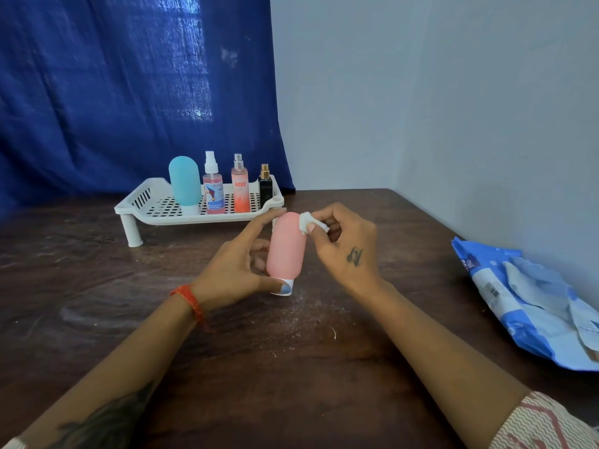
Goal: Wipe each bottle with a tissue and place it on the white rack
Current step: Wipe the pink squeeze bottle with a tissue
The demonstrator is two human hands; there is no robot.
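A pink squeeze bottle [287, 246] with a white cap stands cap-down at the table's middle. My left hand [236, 267] grips it, thumb at the cap and fingers behind the body. My right hand [346, 246] pinches a small crumpled white tissue [308, 222] against the bottle's upper right side. The white perforated rack [155, 207] stands behind on short legs. It holds a teal squeeze bottle [185, 183], a pink spray bottle [214, 189], an orange spray bottle [240, 189] and a small black perfume bottle [265, 187].
A blue pack of tissues [531, 306] lies open at the table's right edge, by the wall. The dark wooden table [291, 367] has white crumbs scattered in front of the bottle. A blue curtain [129, 92] hangs behind the rack.
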